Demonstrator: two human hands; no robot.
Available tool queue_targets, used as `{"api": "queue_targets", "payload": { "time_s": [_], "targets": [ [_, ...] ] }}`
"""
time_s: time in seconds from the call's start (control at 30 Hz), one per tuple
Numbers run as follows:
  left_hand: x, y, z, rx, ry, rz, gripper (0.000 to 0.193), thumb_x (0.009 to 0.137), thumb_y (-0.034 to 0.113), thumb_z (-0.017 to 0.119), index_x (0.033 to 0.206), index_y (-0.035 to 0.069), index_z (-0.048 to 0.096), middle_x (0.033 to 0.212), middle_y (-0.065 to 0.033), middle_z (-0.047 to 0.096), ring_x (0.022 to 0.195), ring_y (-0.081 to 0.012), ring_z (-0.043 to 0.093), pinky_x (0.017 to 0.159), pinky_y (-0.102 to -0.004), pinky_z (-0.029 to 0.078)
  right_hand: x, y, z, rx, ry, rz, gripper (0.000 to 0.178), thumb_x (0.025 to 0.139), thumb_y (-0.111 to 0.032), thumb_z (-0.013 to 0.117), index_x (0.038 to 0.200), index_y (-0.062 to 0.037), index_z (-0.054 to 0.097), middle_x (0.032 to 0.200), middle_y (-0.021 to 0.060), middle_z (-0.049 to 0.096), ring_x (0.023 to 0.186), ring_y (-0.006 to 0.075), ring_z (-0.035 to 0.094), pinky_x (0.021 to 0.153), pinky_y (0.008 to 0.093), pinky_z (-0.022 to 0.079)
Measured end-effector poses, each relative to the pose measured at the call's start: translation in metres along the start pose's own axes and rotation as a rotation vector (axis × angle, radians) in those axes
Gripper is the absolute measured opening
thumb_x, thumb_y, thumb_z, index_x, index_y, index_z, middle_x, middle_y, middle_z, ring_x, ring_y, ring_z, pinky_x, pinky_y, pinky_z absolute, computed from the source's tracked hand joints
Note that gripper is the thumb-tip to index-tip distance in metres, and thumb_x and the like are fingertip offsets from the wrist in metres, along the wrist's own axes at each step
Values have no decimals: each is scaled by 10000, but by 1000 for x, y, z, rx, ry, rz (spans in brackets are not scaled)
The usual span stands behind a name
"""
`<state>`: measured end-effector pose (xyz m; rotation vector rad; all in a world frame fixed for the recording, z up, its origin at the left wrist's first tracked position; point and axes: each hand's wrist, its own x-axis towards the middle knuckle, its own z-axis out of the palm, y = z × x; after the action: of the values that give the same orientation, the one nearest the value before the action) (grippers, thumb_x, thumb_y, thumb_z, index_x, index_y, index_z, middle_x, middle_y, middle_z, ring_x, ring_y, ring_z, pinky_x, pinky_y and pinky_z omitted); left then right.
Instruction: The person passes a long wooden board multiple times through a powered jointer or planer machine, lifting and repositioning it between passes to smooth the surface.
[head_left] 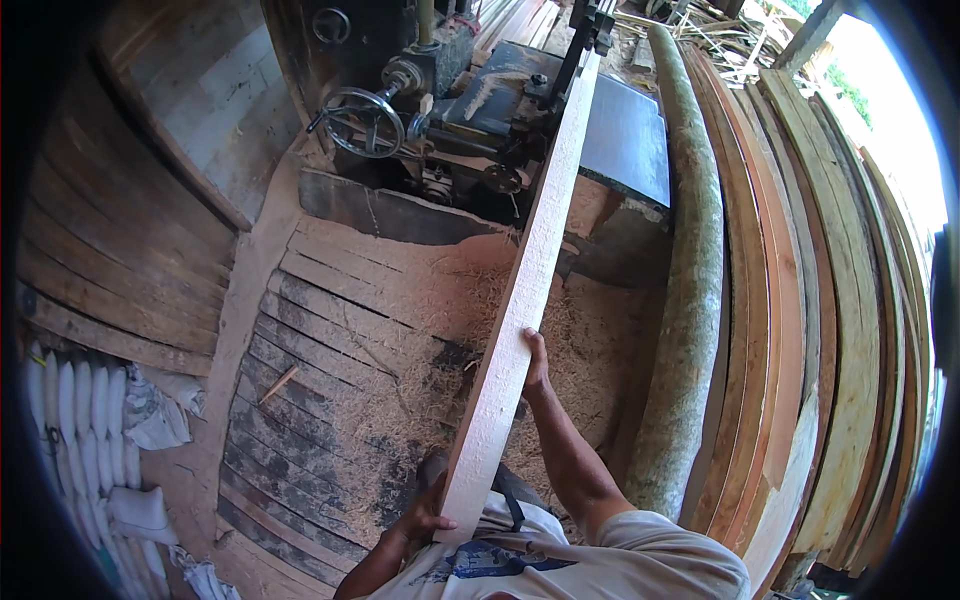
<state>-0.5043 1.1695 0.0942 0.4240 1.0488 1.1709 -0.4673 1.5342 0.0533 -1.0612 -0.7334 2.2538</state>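
Observation:
A long, pale, rough-sawn wooden beam (530, 285) runs from my waist up to a woodworking machine. Its far end lies along the metal table (625, 130) beside a dark upright guide (562, 85). My left hand (422, 520) grips the near end from the left, thumb over the top edge. Farther up, my right hand (537, 362) holds the right side, its thumb on the upper face and the other fingers hidden beneath. A spoked metal handwheel (365, 123) sits on the machine's left side.
Sawdust (450, 290) and shavings cover the slatted wooden floor (290, 440). To the right, a round log (690, 300) lies next to several stacked planks (840, 330). White filled sacks (95, 430) are piled at lower left, below a plank wall (120, 230).

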Motion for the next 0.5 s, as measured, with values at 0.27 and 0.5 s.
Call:
{"api": "queue_targets", "payload": {
  "time_s": [0.27,0.5],
  "targets": [
    [110,65,-13,12,8,24,1234,496,287,804,1469,-4,104,1466,-182,287,1333,-251,304,1098,-351,222,103,-79,10,50,11,-31,643,743,-507,620,1177,-46,508,975,131,581,843,250,580,749,389,491],
    [216,143,-15,10,-39,73,1244,507,289,799,1474,14,67,1479,-181,262,1341,-265,298,1097,-356,240,183,-152,35,136,33,-44,698,785,-589,611,1209,-45,505,1024,121,587,885,235,571,786,364,474]
  ]
}}
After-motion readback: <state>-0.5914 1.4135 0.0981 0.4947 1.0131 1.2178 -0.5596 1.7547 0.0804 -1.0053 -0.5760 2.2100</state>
